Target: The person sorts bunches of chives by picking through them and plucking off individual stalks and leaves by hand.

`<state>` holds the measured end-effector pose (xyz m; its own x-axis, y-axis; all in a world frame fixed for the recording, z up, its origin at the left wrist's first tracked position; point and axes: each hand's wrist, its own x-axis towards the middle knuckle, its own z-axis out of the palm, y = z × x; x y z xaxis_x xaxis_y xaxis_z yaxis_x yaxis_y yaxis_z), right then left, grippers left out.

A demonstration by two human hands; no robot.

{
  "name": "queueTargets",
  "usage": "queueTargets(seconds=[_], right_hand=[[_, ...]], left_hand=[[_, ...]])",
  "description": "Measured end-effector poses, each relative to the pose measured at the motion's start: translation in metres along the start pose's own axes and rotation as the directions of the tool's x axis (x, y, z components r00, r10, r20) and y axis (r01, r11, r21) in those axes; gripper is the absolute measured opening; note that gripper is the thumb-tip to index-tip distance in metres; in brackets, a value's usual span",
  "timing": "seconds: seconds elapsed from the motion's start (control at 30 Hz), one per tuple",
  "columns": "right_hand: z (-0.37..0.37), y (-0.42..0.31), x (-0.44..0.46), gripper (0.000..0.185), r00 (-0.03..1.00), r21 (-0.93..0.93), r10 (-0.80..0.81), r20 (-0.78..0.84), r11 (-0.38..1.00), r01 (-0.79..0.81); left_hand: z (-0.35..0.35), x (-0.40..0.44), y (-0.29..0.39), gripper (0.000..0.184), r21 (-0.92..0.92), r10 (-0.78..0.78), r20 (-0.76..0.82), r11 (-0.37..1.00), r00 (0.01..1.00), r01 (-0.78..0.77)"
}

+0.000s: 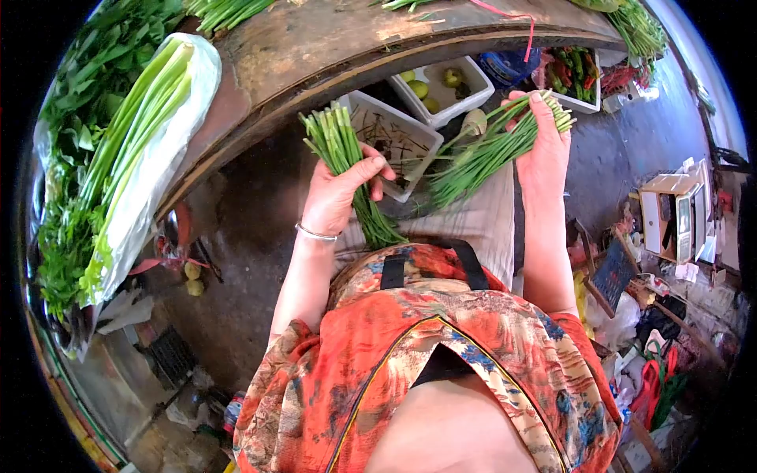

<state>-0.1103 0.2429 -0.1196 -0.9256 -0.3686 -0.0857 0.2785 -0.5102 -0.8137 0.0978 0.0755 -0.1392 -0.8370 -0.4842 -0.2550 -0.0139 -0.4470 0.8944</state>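
Lying well to the left of the white bin (430, 143), dark leafy greens (110, 67) are heaped at the end of the counter (315, 43), and nearer to the bin long green stalks (130, 162) are partly wrapped in a whitish plastic bag (199, 79). Beyond the bin, the bare wooden top of the counter can be seen. At the bin's left side, a thick green bundle (364, 201) is held tilted by the left hand (337, 189); the fingers are curled around it, with the thumb laid across its front. A silver bracelet (318, 233) is worn on the left wrist. Whether the bin is touched by this bundle cannot be told. Inside the bin, thin brown scraps (386, 130) are scattered. Just beyond the bin, round greenish fruits (418, 88) are held in a fruit tray (459, 112). To the right of the bin, a looser green bunch (489, 158) is held by the right hand (546, 140), its pale ends gripped between thumb and fingers, while its thin strands are spread back toward the bin. Farther right and beyond the bin, red and green peppers (572, 71) are piled. Well to the right of the bin, a boxy cabinet (670, 217) is seen among mixed clutter.
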Motion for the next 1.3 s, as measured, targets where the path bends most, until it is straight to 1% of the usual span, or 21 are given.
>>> queueTargets(seconds=[0.03,0.07,0.1,0.13,0.17,0.23,0.27,0.3,0.37,0.4,0.43,0.5,0.53,0.57,0.73,0.83,0.97,1.03,1.13,1.27,1.3], right_hand=[[0.001,-0.004,-0.001,0.01,1.0,0.001,-0.002,-0.006,1.0,0.002],[-0.005,-0.005,0.003,0.015,1.0,0.006,0.0,-0.004,1.0,0.0],[-0.007,-0.006,0.004,0.015,1.0,0.002,-0.004,-0.009,1.0,0.004],[-0.009,-0.007,0.005,0.016,1.0,-0.008,0.002,-0.006,1.0,-0.002],[-0.01,-0.007,0.004,0.017,1.0,-0.016,0.008,-0.004,1.0,-0.008],[-0.008,-0.004,0.001,0.014,1.0,-0.011,0.019,0.004,1.0,-0.019],[-0.006,-0.001,0.0,0.013,1.0,-0.004,0.023,0.003,1.0,-0.023],[-0.004,0.002,-0.002,0.011,1.0,0.005,0.028,0.005,1.0,-0.028],[-0.001,0.007,-0.005,0.008,0.998,-0.007,0.05,0.024,0.999,-0.05],[0.002,0.008,-0.007,0.008,0.998,-0.015,0.049,0.042,0.999,-0.048],[0.004,0.01,-0.009,0.008,0.997,-0.021,0.047,0.061,0.999,-0.046],[0.005,0.014,-0.01,0.008,0.995,-0.026,0.061,0.078,0.998,-0.059],[0.007,0.014,-0.012,0.008,0.993,-0.031,0.076,0.092,0.997,-0.074],[0.009,0.016,-0.014,0.008,0.99,-0.037,0.092,0.105,0.995,-0.088],[0.017,0.018,-0.02,0.008,0.99,0.012,0.092,0.109,0.995,-0.094],[0.019,0.021,-0.023,0.009,0.988,0.032,0.103,0.119,0.994,-0.108],[0.021,0.029,-0.027,0.009,0.988,0.034,0.084,0.133,0.995,-0.089],[0.021,0.028,-0.027,0.009,0.987,0.031,0.076,0.141,0.996,-0.081],[0.022,0.027,-0.029,0.009,0.985,0.038,0.086,0.147,0.995,-0.093],[0.021,0.028,-0.03,0.008,0.988,0.002,0.063,0.144,0.998,-0.064],[0.02,0.028,-0.031,0.008,0.987,-0.006,0.045,0.153,0.999,-0.044]], left_hand=[[-0.004,0.001,-0.002,0.013,-0.028,-0.004,-0.019,1.0,1.0,0.004],[-0.003,0.0,-0.001,0.012,-0.005,0.013,-0.087,1.0,0.996,-0.013],[-0.002,0.0,-0.001,0.01,0.021,0.031,-0.153,0.999,0.988,-0.028],[-0.003,0.001,-0.004,0.01,0.039,0.061,-0.178,0.998,0.982,-0.055],[-0.003,0.001,-0.004,0.01,0.038,0.057,-0.174,0.998,0.983,-0.051],[-0.003,0.001,-0.004,0.01,0.119,0.077,-0.154,0.991,0.985,-0.059],[0.003,0.001,-0.004,0.011,0.135,0.053,-0.172,0.99,0.984,-0.03],[0.008,0.002,-0.005,0.012,0.173,0.071,-0.139,0.984,0.988,-0.046],[0.023,0.001,-0.003,0.014,0.246,0.04,-0.094,0.969,0.995,-0.015],[0.032,0.002,-0.005,0.014,0.27,0.074,-0.065,0.961,0.995,-0.054],[0.04,-0.001,0.0,0.015,0.236,0.024,-0.027,0.972,0.999,-0.017],[0.047,0.003,-0.009,0.013,0.321,0.088,0.057,0.942,0.995,-0.101],[0.05,0.004,-0.01,0.012,0.311,0.038,0.069,0.948,0.997,-0.058],[0.05,0.006,-0.015,0.013,0.324,0.073,0.096,0.941,0.993,-0.101],[0.053,0.009,-0.017,0.016,0.36,0.01,0.051,0.933,0.999,-0.027],[0.053,0.009,-0.021,0.017,0.301,0.021,0.07,0.953,0.997,-0.041],[0.056,0.007,-0.019,0.015,0.309,0.012,0.058,0.951,0.998,-0.029],[0.056,0.009,-0.024,0.013,0.31,0.074,0.045,0.947,0.996,-0.084],[0.056,0.008,-0.023,0.011,0.306,0.083,0.034,0.948,0.996,-0.089],[0.052,0.007,-0.025,0.011,0.345,0.058,-0.006,0.937,0.998,-0.052],[0.05,0.007,-0.026,0.01,0.265,0.046,-0.023,0.963,0.999,-0.039]])
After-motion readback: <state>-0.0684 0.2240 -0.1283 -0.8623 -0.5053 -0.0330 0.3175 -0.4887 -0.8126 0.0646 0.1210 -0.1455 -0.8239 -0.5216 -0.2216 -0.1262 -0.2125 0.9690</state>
